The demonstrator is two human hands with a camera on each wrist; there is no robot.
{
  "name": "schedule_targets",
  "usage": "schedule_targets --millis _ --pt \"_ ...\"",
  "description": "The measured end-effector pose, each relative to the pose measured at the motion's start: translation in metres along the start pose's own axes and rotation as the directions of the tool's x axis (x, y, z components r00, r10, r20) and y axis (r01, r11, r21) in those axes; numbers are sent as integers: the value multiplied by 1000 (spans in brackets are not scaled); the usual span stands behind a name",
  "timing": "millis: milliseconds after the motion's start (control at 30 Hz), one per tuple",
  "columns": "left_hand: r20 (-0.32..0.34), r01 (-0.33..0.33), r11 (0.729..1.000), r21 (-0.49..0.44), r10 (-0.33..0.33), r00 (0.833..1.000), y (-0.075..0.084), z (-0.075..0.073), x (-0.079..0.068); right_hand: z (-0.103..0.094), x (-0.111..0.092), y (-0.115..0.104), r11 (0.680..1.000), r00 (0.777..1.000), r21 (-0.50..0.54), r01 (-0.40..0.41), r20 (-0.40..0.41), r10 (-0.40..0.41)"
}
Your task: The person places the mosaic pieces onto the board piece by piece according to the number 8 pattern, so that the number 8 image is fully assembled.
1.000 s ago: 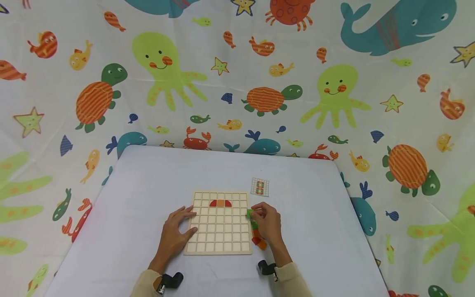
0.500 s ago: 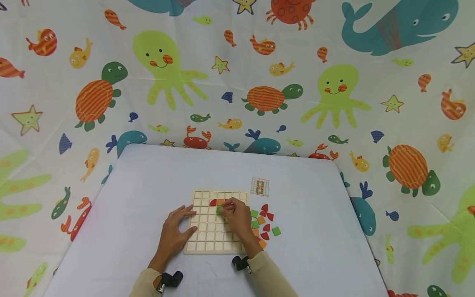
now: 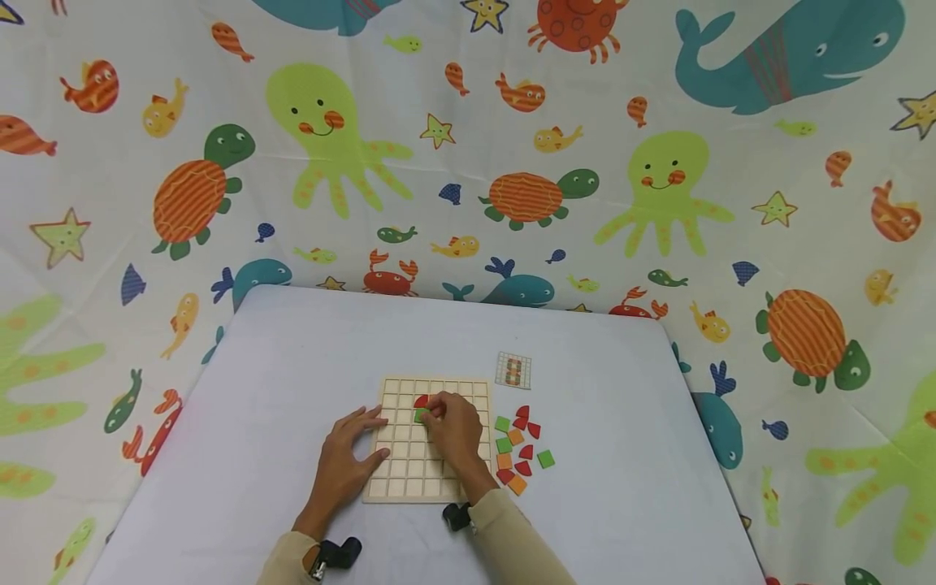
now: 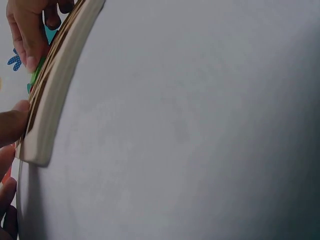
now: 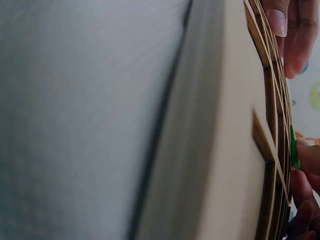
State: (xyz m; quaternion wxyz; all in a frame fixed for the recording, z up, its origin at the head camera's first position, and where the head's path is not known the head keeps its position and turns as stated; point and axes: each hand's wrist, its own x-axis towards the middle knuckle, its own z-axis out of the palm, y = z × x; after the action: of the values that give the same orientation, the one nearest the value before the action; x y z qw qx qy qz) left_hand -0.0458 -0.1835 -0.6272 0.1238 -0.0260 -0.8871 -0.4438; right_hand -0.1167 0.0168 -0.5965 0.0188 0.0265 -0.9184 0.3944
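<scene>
My right hand (image 3: pixel 455 429) pinches a green square tile (image 3: pixel 420 415) low over the gridded wooden board (image 3: pixel 427 495). The tile overlaps a cell just below a red quarter-round tile (image 3: pixel 421 400). In the right wrist view, thumb and finger hold the green tile (image 5: pixel 295 150) by its edge, close above the grid. My left hand (image 3: pixel 344 451) rests spread along the board's left edge, thumb and index finger touching the frame. The thumb (image 4: pixel 15 125) shows on the board's rim in the left wrist view. Right-hand fingers hide the other tiles in the top row.
Right of the board lie loose red quarter-round tiles (image 3: pixel 535 431), green squares (image 3: pixel 546 459) and orange squares (image 3: pixel 517 485). A small pattern card (image 3: pixel 514 370) lies beyond them. Everything is on a white-covered table (image 3: pixel 621 390), with a sea-animal cloth (image 3: pixel 439 171) behind.
My right hand has carried the green tile from the pile leftward over the board, shifting slightly left again since half a second ago. The left hand has stayed put.
</scene>
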Motion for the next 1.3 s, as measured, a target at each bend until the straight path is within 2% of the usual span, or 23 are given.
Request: schedule_targets --millis 200,333,533,733,867,1000,1167,1300 --pt "-6 -3 1000 -7 3 1000 2 0 1 1 1 -3 998 999 -33 51 16 -50" --pt "2 4 1000 -3 -4 1000 2 0 1 -5 0 -1 999 998 -9 44 45 -43" --pt "7 9 1000 8 -9 1000 3 0 2 -24 -5 9 992 998 123 13 58 -20" --pt "-6 -2 1000 21 2 1000 3 0 2 -52 -11 30 980 998 188 -63 2 64" --pt "-6 -3 1000 16 3 1000 4 0 2 -70 -15 49 978 990 173 -118 -58 130" --pt "-4 -6 1000 27 6 1000 4 -1 2 -86 -18 67 982 980 105 -156 -105 166" --pt "-2 1 1000 28 0 1000 3 -2 1 -96 -20 77 975 971 14 -220 -90 220" --pt "1 7 1000 22 -7 1000 4 -2 0 -96 -20 79 973 970 -21 -228 -87 226"
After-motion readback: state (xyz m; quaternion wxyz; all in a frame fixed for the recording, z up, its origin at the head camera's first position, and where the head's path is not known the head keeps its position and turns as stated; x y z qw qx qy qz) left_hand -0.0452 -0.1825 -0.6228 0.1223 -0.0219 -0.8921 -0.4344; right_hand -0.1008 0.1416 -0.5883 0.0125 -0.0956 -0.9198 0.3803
